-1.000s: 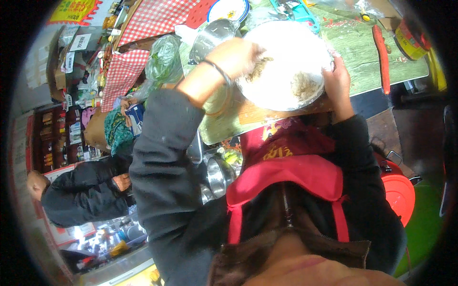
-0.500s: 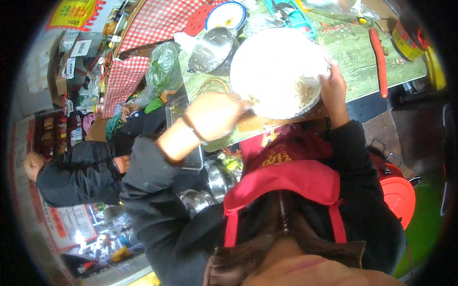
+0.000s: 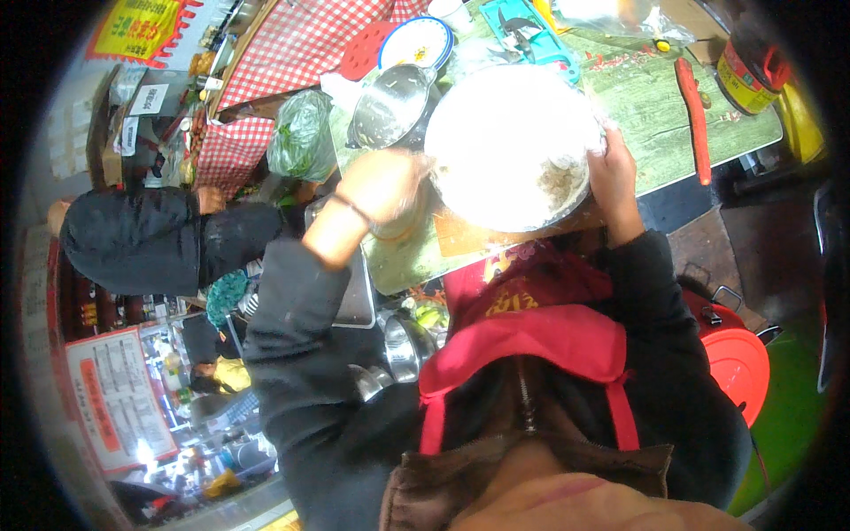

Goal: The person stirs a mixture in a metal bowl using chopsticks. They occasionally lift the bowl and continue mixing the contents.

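A large white bowl (image 3: 507,133) on the green board (image 3: 633,106) is washed out by glare, with a pale brownish lumpy mixture (image 3: 555,184) low on its right side. My right hand (image 3: 613,173) grips the bowl's right rim. Beside the lower left rim is my left hand (image 3: 381,186), fingertips blurred by motion, so its grip is unclear. A wooden board (image 3: 469,243) shows under the bowl. Just behind my left hand stands a steel pot (image 3: 390,106). A long carrot (image 3: 693,119) lies to the bowl's right.
Behind are a blue-rimmed plate (image 3: 416,42), a teal slicer tray (image 3: 540,44) and a bag of greens (image 3: 301,133). A labelled tub (image 3: 744,75) stands at right, a red lid (image 3: 730,363) below. Another person's dark-sleeved arm (image 3: 133,239) reaches in at left.
My left hand has left the bowl's inside for its left edge, dipping down then rising slightly. The bowl sits a little lower in view. The other person's arms have moved upward.
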Demonstrator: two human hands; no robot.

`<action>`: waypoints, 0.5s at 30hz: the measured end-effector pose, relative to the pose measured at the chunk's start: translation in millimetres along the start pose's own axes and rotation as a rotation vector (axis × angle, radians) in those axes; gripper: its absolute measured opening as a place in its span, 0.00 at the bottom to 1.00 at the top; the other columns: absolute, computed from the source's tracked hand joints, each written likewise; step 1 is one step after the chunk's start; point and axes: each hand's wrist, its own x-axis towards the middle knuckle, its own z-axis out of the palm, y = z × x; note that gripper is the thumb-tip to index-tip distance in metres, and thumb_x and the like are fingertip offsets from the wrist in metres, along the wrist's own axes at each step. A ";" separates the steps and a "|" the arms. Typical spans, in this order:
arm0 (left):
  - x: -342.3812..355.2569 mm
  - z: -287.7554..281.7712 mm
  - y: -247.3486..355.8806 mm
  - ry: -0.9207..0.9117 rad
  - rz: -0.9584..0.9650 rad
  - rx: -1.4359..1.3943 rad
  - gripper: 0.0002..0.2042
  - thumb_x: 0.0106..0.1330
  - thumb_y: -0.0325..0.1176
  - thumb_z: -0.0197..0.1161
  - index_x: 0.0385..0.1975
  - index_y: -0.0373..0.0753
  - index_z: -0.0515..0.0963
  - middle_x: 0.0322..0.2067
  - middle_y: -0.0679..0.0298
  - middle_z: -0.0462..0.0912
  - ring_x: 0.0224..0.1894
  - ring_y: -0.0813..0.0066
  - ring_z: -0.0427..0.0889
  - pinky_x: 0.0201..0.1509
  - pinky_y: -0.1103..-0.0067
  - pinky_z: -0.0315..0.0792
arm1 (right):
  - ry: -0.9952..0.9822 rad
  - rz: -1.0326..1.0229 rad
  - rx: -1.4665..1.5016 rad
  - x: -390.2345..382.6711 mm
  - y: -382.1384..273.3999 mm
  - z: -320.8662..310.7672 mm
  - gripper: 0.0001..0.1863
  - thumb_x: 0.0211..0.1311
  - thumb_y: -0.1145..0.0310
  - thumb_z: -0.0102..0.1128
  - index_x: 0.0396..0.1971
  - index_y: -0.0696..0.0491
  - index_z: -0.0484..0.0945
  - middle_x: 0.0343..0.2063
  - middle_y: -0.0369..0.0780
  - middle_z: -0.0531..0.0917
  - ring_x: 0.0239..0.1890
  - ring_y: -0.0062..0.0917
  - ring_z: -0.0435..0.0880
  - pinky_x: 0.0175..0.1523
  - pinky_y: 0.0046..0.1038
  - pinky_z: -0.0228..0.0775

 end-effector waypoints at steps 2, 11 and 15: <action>-23.2 -7.7 15.9 0.011 0.064 0.006 0.14 0.53 0.29 0.50 0.41 0.43 0.73 0.27 0.56 0.77 0.30 0.59 0.77 0.31 0.71 0.71 | -0.012 0.017 0.013 -0.5 1.3 0.5 0.18 0.47 0.76 0.48 0.43 0.57 0.67 0.36 0.52 0.75 0.39 0.46 0.73 0.42 0.35 0.66; 50.4 -9.0 57.3 0.203 0.188 0.119 0.12 0.54 0.32 0.49 0.37 0.38 0.73 0.23 0.56 0.76 0.25 0.61 0.77 0.28 0.72 0.71 | -0.029 0.030 -0.042 -5.0 2.9 1.9 0.20 0.46 0.76 0.47 0.45 0.57 0.65 0.37 0.53 0.74 0.39 0.47 0.73 0.43 0.37 0.66; 65.9 -4.9 20.8 0.136 0.098 0.101 0.10 0.55 0.31 0.48 0.34 0.39 0.75 0.24 0.54 0.76 0.26 0.60 0.77 0.29 0.71 0.71 | -0.050 0.020 -0.057 -2.8 -0.6 -1.5 0.20 0.46 0.76 0.47 0.45 0.57 0.65 0.36 0.53 0.74 0.39 0.48 0.72 0.43 0.38 0.65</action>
